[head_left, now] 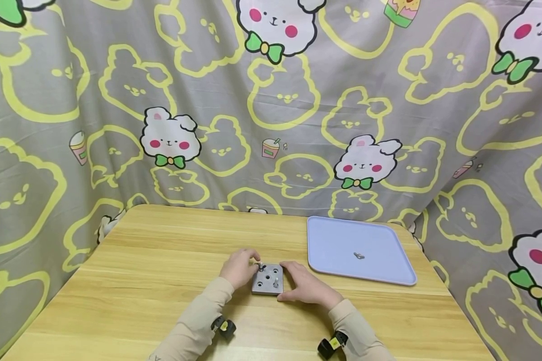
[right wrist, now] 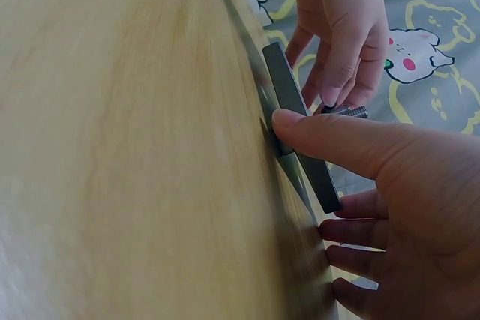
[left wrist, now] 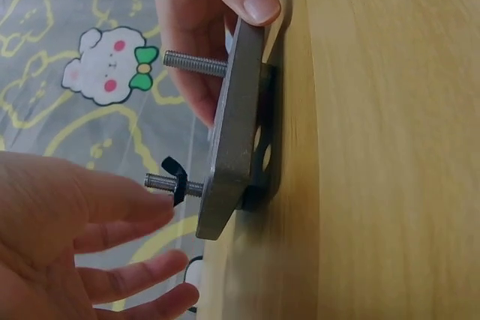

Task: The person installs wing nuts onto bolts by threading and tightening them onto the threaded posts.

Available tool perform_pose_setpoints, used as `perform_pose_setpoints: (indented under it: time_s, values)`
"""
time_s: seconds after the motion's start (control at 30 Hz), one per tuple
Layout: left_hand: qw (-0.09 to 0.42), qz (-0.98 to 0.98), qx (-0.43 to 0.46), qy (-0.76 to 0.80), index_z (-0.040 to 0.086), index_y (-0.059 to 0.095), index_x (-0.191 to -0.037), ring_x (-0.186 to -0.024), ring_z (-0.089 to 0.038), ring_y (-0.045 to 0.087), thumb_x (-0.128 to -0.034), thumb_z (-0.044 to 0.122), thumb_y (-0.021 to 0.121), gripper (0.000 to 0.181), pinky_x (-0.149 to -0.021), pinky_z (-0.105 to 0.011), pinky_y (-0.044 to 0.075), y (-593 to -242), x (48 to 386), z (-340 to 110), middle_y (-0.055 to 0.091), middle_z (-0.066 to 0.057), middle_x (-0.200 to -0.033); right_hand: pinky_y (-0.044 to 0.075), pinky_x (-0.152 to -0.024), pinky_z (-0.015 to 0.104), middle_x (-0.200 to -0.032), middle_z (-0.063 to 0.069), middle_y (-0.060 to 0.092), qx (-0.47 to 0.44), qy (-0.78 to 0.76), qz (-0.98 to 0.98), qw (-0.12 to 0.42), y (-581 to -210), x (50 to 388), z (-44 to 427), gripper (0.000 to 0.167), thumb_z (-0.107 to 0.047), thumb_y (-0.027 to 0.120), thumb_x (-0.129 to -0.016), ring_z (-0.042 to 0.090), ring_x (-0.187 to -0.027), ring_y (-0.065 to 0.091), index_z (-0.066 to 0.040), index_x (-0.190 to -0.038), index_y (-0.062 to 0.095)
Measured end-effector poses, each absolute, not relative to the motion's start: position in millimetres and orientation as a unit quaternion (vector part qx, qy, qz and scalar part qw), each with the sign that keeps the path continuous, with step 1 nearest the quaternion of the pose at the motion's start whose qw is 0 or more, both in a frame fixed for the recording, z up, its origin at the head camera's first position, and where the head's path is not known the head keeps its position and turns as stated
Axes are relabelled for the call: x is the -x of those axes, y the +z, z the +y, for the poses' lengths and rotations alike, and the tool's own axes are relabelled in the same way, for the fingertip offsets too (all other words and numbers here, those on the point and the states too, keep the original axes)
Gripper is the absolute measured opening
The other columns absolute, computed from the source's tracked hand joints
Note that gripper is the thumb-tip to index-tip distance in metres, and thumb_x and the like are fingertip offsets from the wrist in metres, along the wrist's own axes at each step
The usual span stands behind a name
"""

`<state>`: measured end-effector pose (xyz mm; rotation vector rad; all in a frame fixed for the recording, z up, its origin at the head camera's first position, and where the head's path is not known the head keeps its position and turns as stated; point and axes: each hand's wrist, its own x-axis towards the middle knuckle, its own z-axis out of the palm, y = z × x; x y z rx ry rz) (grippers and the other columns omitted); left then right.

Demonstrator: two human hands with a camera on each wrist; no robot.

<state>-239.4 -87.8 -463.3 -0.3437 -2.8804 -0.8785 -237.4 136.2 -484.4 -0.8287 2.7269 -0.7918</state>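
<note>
A square grey metal block (head_left: 268, 287) with several round holes lies on the table, two threaded bolts standing up from it. One bolt (left wrist: 196, 64) is bare. The other carries a dark wing nut (left wrist: 178, 180) partway along its thread. My left hand (head_left: 239, 268) has its thumb and index finger at a wing of this nut, pinching it, the other fingers spread apart. My right hand (head_left: 308, 284) grips the block from the right, thumb on the near edge and fingers toward the far corner. In the right wrist view, the left fingers partly hide the nut.
A pale blue tray (head_left: 343, 268) stands at the back right of the wooden table (head_left: 162, 240). Small metal pieces (head_left: 359, 255), perhaps wing nuts, lie in it. A grey patterned curtain (head_left: 226, 110) hangs behind and at both sides.
</note>
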Motion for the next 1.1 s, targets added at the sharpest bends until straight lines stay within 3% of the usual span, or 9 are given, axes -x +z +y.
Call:
perform_pose_setpoints:
  time_s: [0.2, 0.33, 0.5, 0.7, 0.93, 1.1]
  values:
    - [0.070, -0.956, 0.094, -0.270, 0.015, 0.059, -0.076, -0.077, -0.019, 0.056, -0.0812, 0.014, 0.073, 0.015, -0.062, -0.035, 0.048, -462.6, 240.3, -88.3, 0.063, -0.005, -0.089, 0.034, -0.115, 0.052, -0.148, 0.020, 0.044, 0.280, -0.268, 0.917, 0.091, -484.8, 238.3, 135.8, 0.095, -0.047, 0.078, -0.076, 0.035, -0.137, 0.041, -0.001, -0.147, 0.035]
    - [0.054, -0.952, 0.110, -0.282, 0.014, 0.066, -0.082, -0.080, -0.019, 0.057, -0.0773, 0.010, 0.073, 0.010, -0.068, -0.038, 0.051, -461.2, 239.8, -88.4, 0.063, -0.007, -0.092, 0.034, -0.115, 0.052, -0.147, 0.020, 0.044, 0.281, -0.268, 0.917, 0.090, -484.8, 238.4, 135.3, 0.094, -0.047, 0.078, -0.076, 0.035, -0.137, 0.041, -0.001, -0.147, 0.035]
    - [0.030, -0.947, 0.132, -0.292, 0.013, 0.070, -0.093, -0.082, -0.019, 0.056, -0.0731, 0.009, 0.075, 0.021, -0.074, -0.040, 0.052, -461.9, 240.7, -88.3, 0.065, -0.010, -0.099, 0.034, -0.115, 0.053, -0.148, 0.020, 0.044, 0.280, -0.268, 0.918, 0.091, -484.6, 238.3, 135.0, 0.094, -0.046, 0.078, -0.076, 0.035, -0.137, 0.041, -0.001, -0.146, 0.035]
    - [0.048, -0.946, 0.122, -0.295, 0.014, 0.069, -0.092, -0.085, -0.022, 0.060, -0.0807, 0.010, 0.073, 0.013, -0.074, -0.042, 0.053, -464.1, 241.4, -88.4, 0.066, -0.011, -0.102, 0.034, -0.115, 0.052, -0.147, 0.020, 0.045, 0.283, -0.266, 0.917, 0.089, -485.0, 238.2, 135.8, 0.094, -0.046, 0.078, -0.076, 0.035, -0.136, 0.042, -0.001, -0.146, 0.035]
    - [0.069, -0.956, 0.091, -0.271, 0.016, 0.062, -0.077, -0.076, -0.018, 0.055, -0.0832, 0.015, 0.072, 0.012, -0.064, -0.034, 0.049, -464.5, 241.2, -88.5, 0.063, -0.006, -0.093, 0.034, -0.115, 0.052, -0.147, 0.020, 0.044, 0.284, -0.265, 0.917, 0.089, -485.1, 238.2, 136.2, 0.095, -0.047, 0.078, -0.076, 0.036, -0.137, 0.042, 0.000, -0.146, 0.035]
    - [0.056, -0.950, 0.115, -0.283, 0.015, 0.070, -0.086, -0.088, -0.023, 0.061, -0.0796, 0.011, 0.073, 0.008, -0.078, -0.042, 0.054, -463.4, 239.7, -88.5, 0.066, -0.010, -0.101, 0.034, -0.115, 0.053, -0.147, 0.020, 0.044, 0.282, -0.267, 0.917, 0.091, -485.7, 238.2, 136.4, 0.095, -0.047, 0.078, -0.076, 0.036, -0.137, 0.042, -0.001, -0.146, 0.035]
